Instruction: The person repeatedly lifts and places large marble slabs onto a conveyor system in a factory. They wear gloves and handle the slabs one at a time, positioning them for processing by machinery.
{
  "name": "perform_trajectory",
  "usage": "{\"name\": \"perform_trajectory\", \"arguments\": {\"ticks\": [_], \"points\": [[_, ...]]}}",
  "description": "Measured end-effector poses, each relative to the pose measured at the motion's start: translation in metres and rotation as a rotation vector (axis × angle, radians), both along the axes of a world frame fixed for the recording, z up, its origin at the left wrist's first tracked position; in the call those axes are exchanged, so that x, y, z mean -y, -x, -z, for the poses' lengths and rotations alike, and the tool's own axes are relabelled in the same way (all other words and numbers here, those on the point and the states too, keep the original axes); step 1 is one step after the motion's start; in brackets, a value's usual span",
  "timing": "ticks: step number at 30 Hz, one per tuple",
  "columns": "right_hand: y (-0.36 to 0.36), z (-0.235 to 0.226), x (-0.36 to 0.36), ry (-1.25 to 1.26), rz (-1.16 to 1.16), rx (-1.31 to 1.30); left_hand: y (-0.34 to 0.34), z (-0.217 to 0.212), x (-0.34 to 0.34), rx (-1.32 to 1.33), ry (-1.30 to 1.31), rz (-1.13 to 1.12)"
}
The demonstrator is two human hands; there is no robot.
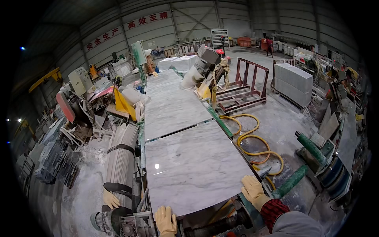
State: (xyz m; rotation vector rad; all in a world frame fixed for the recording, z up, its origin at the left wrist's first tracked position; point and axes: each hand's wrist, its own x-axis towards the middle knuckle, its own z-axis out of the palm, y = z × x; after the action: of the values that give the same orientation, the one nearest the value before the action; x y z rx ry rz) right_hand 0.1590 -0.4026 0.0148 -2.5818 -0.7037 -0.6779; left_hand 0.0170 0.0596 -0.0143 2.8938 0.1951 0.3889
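Two pale, grey-veined stone slabs lie end to end on a long roller conveyor, with a narrow dark gap between them. The near slab [193, 166] is polished and reflects a lamp; beyond it lies the far slab [173, 106]. My left hand [166, 222], in a cream rubber glove, is at the near slab's front left corner, fingers stretched forward. At the front right corner my right hand [254, 191], gloved alike below a red knitted cuff, rests with its fingers extended on the slab's edge. Neither palm shows.
A loose cream glove [110, 198] lies against a strapped bundle of grey strips [122, 158] at left. A yellow hose [252, 136] coils on the floor at right, near a dark red rack [244, 87]. A co-worker [150, 63] stands at the conveyor's far left side.
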Motion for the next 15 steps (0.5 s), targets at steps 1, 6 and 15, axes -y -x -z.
{"name": "perform_trajectory", "arguments": {"ticks": [1,6,15], "points": [[-0.002,0.001,-0.004,-0.005,-0.021,0.007,0.005,0.002,-0.003,0.000,-0.009,-0.011],[0.000,0.000,-0.006,-0.018,-0.019,0.023,0.005,-0.002,-0.005,-0.016,-0.034,-0.003],[0.004,0.008,0.005,-0.057,-0.010,-0.054,0.012,-0.011,0.002,0.118,-0.062,0.048]]}}
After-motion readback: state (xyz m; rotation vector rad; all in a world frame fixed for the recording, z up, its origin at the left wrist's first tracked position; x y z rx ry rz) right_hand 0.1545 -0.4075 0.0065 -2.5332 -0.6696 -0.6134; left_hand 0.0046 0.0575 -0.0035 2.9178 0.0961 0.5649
